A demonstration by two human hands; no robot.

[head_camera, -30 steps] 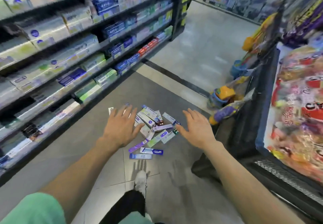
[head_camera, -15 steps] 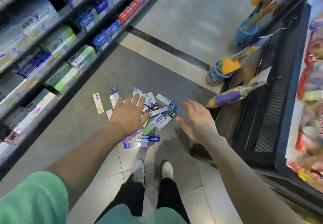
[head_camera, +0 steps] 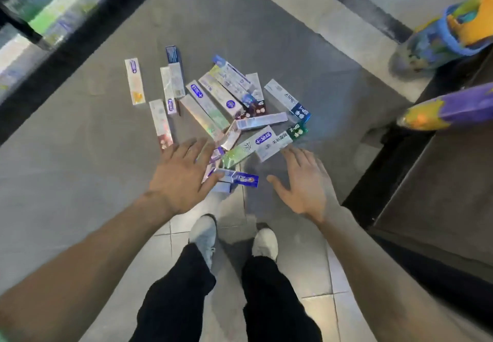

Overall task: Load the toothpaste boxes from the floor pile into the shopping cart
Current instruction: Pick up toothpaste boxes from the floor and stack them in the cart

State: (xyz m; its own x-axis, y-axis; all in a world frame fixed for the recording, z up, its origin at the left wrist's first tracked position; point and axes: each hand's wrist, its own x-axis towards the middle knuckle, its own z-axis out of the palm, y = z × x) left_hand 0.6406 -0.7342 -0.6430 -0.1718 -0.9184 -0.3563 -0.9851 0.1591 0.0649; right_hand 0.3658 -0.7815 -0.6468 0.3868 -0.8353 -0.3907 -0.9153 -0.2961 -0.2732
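Both hands are spread flat w/ fingers straight and hold nothing: left hand [head_camera: 181, 178] hangs over the near-left edge of the pile, right hand [head_camera: 306, 184] over its near-right edge. The loose pile of long, thin cardboard toothpaste boxes [head_camera: 221, 106], mostly white w/ blue, purple and green print, lies on the grey tiled floor [head_camera: 80, 181] just ahead of the person's white shoes [head_camera: 204, 235]. No shopping cart is in view, so nothing is loaded yet.

Risks from here:
- Boxes lie crossed and stacked at odd angles. A two-hand scoop would likely catch only some; slick cartons could slide out the sides or fall on the way up.
- Outliers, e.g. the white box with an orange patch [head_camera: 135, 81] at far left and the dark blue box [head_camera: 173, 54] behind it, sit apart from the heap and could get left behind.
- The blue-and-white box [head_camera: 241, 178] nearest the feet is partly under the left hand; whether the fingers touch it can't be told, prob. not yet.
- Squeezing hard to hold a bundle could crush thin card.
- The bright toys in clear wrap [head_camera: 448, 109] jutting out at right, and the dark display base [head_camera: 426, 181] below them, are near the right arm; a wide swing could knock them.
- Cart unseen, so a blind turn w/ full hands risks drops.
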